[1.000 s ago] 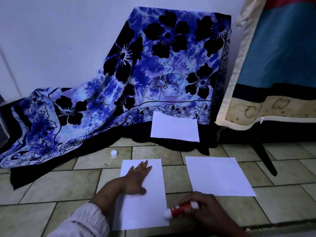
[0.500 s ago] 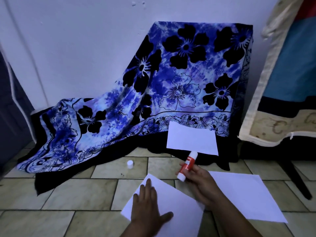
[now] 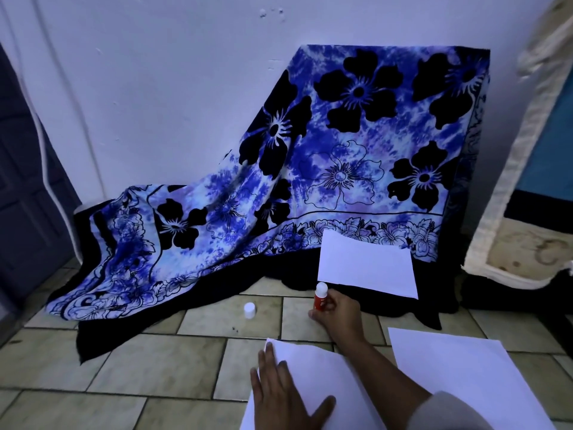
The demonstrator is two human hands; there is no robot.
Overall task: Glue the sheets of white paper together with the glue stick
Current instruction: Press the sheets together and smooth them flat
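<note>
L hand (image 3: 285,395) is laid flat on the near sheet (image 3: 325,373), fingers straight and slightly spread, thumb out to the side. The glue stick (image 3: 321,295) is gripped by the R hand (image 3: 339,316), fingers curled round its red body. It is held upright, white end up, low over the tiles (image 3: 155,367); floor contact can't be told. Its cap (image 3: 249,310) is stood apart, to the left. 2 other sheets are seen: the right sheet (image 3: 465,377) lying flat and the far sheet (image 3: 367,268) propped vs. the floral cloth (image 3: 341,150), just behind the stick.
</note>
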